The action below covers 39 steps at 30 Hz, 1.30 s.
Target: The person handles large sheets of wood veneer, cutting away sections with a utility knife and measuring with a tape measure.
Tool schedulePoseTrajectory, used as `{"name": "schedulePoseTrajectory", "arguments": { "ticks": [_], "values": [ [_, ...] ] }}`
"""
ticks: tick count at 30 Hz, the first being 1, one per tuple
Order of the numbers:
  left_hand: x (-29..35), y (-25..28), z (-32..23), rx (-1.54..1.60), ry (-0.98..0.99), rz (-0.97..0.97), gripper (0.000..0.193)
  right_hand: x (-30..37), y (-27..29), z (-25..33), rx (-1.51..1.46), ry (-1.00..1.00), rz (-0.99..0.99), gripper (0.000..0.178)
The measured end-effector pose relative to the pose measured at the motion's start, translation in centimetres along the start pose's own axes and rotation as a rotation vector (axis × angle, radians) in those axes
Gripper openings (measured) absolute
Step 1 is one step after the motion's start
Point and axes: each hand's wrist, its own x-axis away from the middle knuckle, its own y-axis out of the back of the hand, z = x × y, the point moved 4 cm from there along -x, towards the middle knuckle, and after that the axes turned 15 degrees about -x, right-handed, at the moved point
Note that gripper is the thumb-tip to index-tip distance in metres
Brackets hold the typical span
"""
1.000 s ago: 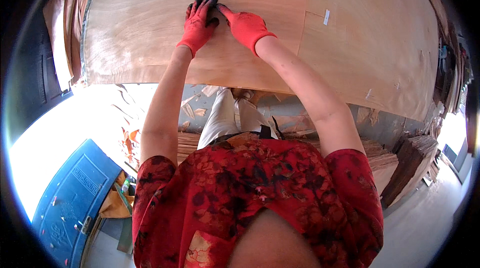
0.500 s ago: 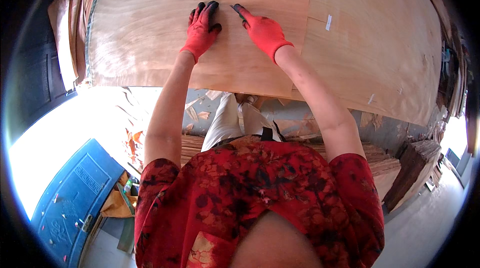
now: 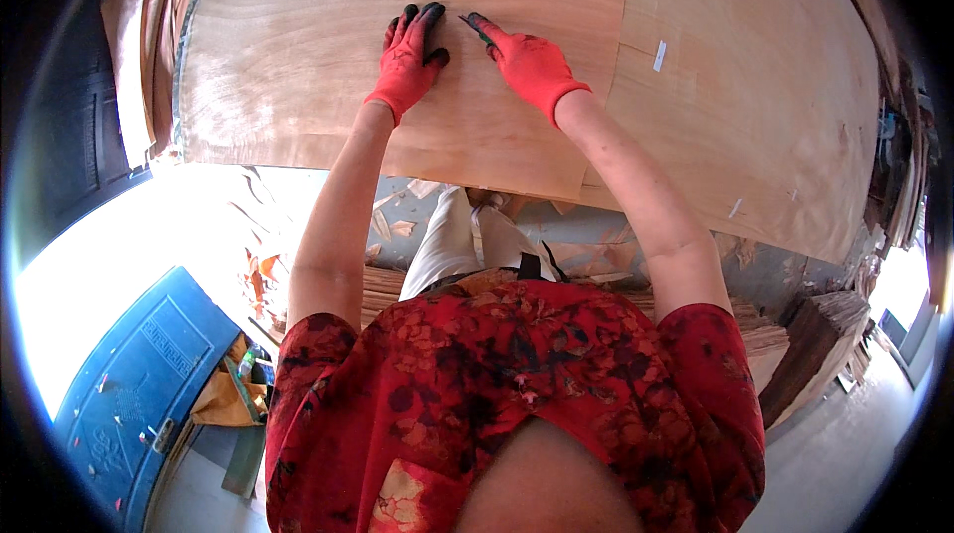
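A broad sheet of pale wood veneer point(image 3: 298, 76) lies flat in front of me. My left hand point(image 3: 406, 61), in a red glove with dark fingertips, rests palm down on it, fingers stretched out. Just to its right, my right hand point(image 3: 527, 64), gloved the same way, is closed round what looks like a small knife point(image 3: 466, 20). Only its slim dark tip shows, pointing up and left at the sheet; the rest is hidden in the fingers. Whether the tip touches the wood I cannot tell.
Another veneer sheet point(image 3: 735, 106) with small white tape strips point(image 3: 660, 56) adjoins at the right. Veneer stacks point(image 3: 820, 349) stand right of my legs, and more sheets point(image 3: 134, 66) hang at the far left. A blue panel point(image 3: 139, 384) leans at the lower left. Wood scraps point(image 3: 402, 228) litter the floor.
The whole view has shifted slightly, with sheets and hands appearing a little farther right. My hands keep nearly the same pose and place on the veneer.
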Motion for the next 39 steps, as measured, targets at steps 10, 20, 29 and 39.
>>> {"name": "schedulePoseTrajectory", "arguments": {
  "ticks": [10,20,29,39],
  "values": [
    [0.1,0.1,0.0,0.041,0.013,0.0,0.076,-0.9,-1.5,1.2,0.027,0.019,0.018,0.05],
    [0.2,-0.7,0.2,-0.019,0.048,0.021,0.077,-1.0,-2.5,0.1,0.084,-0.042,-0.018,0.051],
    [0.0,-0.4,0.2,-0.006,0.002,0.011,0.075,-0.1,-0.7,0.1,-0.064,-0.021,-0.017,0.051],
    [-0.3,0.1,-0.6,-0.087,0.002,0.013,0.071,1.9,0.2,-2.3,0.049,-0.129,-0.01,0.055]
  ]
}}
